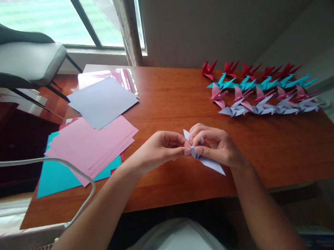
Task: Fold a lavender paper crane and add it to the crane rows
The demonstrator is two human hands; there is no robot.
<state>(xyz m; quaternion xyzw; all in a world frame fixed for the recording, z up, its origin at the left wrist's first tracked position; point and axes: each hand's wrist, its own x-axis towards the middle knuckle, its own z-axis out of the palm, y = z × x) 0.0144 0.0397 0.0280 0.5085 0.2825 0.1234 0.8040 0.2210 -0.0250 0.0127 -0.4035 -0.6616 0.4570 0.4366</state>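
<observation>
A pale lavender paper crane [211, 165] is pinched between both hands above the front middle of the wooden table. My left hand [168, 146] grips its near-left part between thumb and fingertips. From the other side, my right hand [214, 142] closes its thumb and curled fingers on the crane's body. One flat pointed wing sticks out toward the lower right, another tip toward the upper left. My fingers hide much of the folded middle.
Rows of finished cranes stand at the back right: red [249, 70], turquoise [247, 83], pink [242, 94] and lavender [264, 106]. Lavender sheets [104, 101], pink sheets [92, 145] and turquoise sheets [59, 178] lie at left. A white cable [72, 166] crosses the table's left end; a chair [22, 61] stands beyond.
</observation>
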